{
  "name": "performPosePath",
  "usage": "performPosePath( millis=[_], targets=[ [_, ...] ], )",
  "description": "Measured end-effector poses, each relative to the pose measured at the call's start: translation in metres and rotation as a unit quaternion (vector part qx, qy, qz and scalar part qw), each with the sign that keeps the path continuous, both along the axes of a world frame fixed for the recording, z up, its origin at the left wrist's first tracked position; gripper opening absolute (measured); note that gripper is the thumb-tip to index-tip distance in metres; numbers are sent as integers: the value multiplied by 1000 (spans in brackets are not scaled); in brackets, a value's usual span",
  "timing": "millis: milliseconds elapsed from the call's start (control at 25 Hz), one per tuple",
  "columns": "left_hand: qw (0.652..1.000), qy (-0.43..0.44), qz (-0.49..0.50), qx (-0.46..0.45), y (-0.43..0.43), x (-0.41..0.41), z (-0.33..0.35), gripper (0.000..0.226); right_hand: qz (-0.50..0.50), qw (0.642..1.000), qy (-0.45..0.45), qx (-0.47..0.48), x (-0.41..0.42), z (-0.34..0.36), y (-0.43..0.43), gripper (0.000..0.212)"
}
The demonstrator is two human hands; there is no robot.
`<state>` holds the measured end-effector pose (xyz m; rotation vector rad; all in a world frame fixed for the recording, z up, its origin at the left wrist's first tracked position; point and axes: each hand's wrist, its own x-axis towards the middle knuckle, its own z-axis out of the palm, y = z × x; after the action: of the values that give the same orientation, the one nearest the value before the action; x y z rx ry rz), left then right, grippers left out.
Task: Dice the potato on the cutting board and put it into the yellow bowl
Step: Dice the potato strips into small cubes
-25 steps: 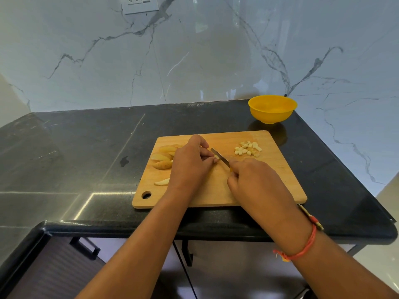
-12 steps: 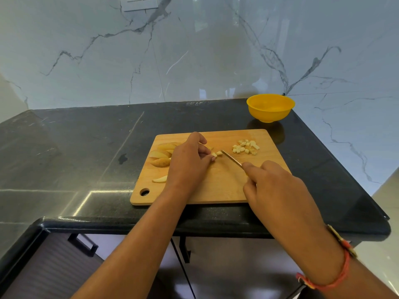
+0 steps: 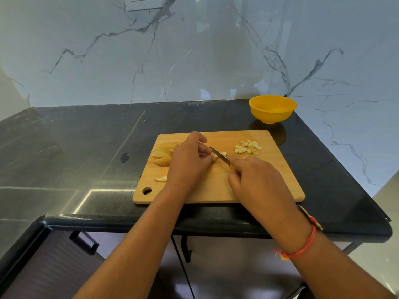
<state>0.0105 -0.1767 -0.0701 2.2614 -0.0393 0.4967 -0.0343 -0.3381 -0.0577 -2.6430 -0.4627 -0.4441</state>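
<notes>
— What is laid on the black counter (image 3: pixel 86 147)?
— A cutting board (image 3: pixel 280 182); the yellow bowl (image 3: pixel 269 117) is set apart, behind its far right corner.
— And the hands?
— A potato piece (image 3: pixel 215 156) is pinched by the curled left hand (image 3: pixel 187 162). The knife (image 3: pixel 219 155) is gripped by the right hand (image 3: pixel 257 182). Wedges (image 3: pixel 162 156) are seen on the board's left, dice (image 3: pixel 247 147) on its right.

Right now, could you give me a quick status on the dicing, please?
Left hand holds potato strip; right hand grips knife, blade on it. Diced pile and uncut wedges on cutting board; yellow bowl looks empty. Path to bowl unobstructed.
</notes>
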Motion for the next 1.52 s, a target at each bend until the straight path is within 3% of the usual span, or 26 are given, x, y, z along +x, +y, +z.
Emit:
performPosePath(
  millis=[520,720,880,1520],
  targets=[
    [1000,-10,23,13,-2,1,0,35,10,994,80,-76,-14,9,-23,37],
    [1000,9,1,12,0,-2,3,35,-18,999,27,-28,-25,12,-27,40],
    [997,25,19,65,-1,-6,7,35,-4,1000,2,10,-13,9,-13,41],
    [997,5,55,49,-10,-9,6,21,45,996,73,-34,-6,12,-8,42]
  ],
)
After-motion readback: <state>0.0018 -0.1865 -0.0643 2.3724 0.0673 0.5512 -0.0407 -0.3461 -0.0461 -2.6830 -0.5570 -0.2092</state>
